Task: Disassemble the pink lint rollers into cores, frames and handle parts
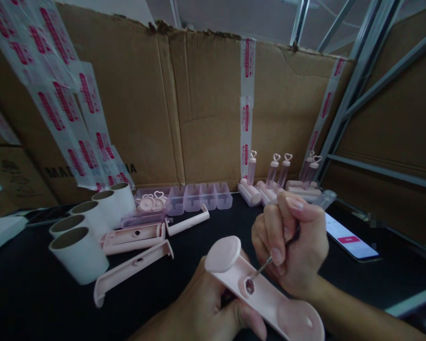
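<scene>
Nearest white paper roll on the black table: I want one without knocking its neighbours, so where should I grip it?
Probably grip the nearest white paper roll around its curved wall, from the front-left. It stands upright, its open core facing up; pink plastic handle parts lie to its right.

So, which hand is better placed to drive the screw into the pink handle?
The right hand: it grips the screwdriver, whose tip sits in the hole of the pink handle. The left hand holds that handle from below.
</scene>
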{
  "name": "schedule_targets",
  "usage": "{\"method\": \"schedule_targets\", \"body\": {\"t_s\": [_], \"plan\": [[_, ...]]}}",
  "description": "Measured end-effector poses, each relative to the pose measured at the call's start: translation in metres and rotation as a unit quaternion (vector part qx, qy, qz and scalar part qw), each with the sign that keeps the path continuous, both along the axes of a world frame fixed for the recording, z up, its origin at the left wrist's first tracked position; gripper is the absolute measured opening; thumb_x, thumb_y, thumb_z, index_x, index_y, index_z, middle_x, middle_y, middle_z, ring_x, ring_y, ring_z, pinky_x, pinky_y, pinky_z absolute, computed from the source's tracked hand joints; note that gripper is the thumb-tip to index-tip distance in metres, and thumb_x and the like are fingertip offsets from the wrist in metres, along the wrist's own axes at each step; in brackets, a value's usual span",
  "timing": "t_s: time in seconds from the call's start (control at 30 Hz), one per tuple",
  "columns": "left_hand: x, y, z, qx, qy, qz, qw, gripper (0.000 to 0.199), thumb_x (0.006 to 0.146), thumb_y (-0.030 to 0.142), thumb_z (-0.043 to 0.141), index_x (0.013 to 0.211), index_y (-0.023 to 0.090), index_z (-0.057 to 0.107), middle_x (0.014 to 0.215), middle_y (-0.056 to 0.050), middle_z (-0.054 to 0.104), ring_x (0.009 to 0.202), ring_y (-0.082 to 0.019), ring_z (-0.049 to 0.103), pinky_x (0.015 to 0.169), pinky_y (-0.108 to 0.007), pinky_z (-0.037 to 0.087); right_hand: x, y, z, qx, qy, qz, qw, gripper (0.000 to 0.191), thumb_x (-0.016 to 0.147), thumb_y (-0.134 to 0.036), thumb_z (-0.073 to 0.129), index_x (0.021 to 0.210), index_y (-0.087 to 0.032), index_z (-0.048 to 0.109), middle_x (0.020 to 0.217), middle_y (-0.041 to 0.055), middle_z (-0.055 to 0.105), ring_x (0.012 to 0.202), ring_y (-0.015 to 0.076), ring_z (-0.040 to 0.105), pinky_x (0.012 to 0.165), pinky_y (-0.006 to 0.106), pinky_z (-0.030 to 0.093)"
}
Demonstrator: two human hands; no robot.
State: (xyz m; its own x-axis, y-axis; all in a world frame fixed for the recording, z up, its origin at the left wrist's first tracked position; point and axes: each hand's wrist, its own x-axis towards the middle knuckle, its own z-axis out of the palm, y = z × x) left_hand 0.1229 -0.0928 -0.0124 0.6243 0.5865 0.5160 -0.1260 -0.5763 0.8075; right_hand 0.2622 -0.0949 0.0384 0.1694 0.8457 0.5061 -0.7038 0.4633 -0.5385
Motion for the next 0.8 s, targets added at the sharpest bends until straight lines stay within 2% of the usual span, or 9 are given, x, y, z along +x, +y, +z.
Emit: {"method": "schedule_targets", "body": {"t_s": [0.17,0.3,0.43,0.63,0.8], "plan": [[0.003,0.000,-0.005,-0.032,-0.005,-0.023,0.999,0.059,0.089,0.071,0.057,0.064,0.017,0.053,0.079,-0.004,0.059,0.075,-0.016,0.055,0.068,-0.026,0.044,-0.001,-0.001,0.000,0.001,0.020,0.027,0.999,0.039,0.087,-0.027,0.052,0.050,-0.022,0.046,0.032,-0.0069,0.041,0.021,0.0061,0.018,0.021,0.014,0.023],[0.007,-0.005,0.002,-0.063,-0.015,-0.048,0.997,0.057,0.082,0.072,0.065,0.069,0.018,0.053,0.077,-0.003,0.056,0.073,-0.016,0.053,0.067,-0.027,0.044,-0.002,-0.002,0.002,-0.003,0.029,0.043,0.999,0.038,0.086,-0.027,0.052,0.049,-0.021,0.044,0.031,-0.0078,0.039,0.021,0.0055,0.016,0.021,0.014,0.024],[0.008,-0.010,0.008,-0.113,0.004,-0.045,0.993,0.055,0.086,0.071,0.060,0.076,0.018,0.053,0.077,-0.002,0.055,0.074,-0.016,0.053,0.070,-0.027,0.045,-0.002,-0.003,0.003,-0.017,0.025,0.043,0.999,0.039,0.087,-0.029,0.053,0.050,-0.022,0.042,0.032,-0.0085,0.038,0.021,0.0047,0.016,0.021,0.013,0.025],[0.010,0.000,-0.009,-0.065,-0.008,-0.050,0.997,0.058,0.077,0.074,0.070,0.070,0.019,0.051,0.066,0.002,0.047,0.063,-0.014,0.048,0.059,-0.025,0.039,-0.002,-0.005,0.003,0.003,0.011,0.011,1.000,0.039,0.086,-0.029,0.053,0.050,-0.022,0.043,0.032,-0.0082,0.037,0.021,0.0050,0.017,0.022,0.013,0.024],[0.009,0.003,-0.014,-0.050,0.014,-0.033,0.998,0.060,0.076,0.075,0.069,0.067,0.020,0.050,0.064,0.001,0.047,0.067,-0.016,0.050,0.063,-0.027,0.039,-0.001,-0.009,0.005,0.022,-0.011,-0.026,0.999,0.041,0.085,-0.030,0.055,0.048,-0.022,0.039,0.030,-0.0082,0.034,0.021,0.0045,0.017,0.023,0.013,0.024]]}}
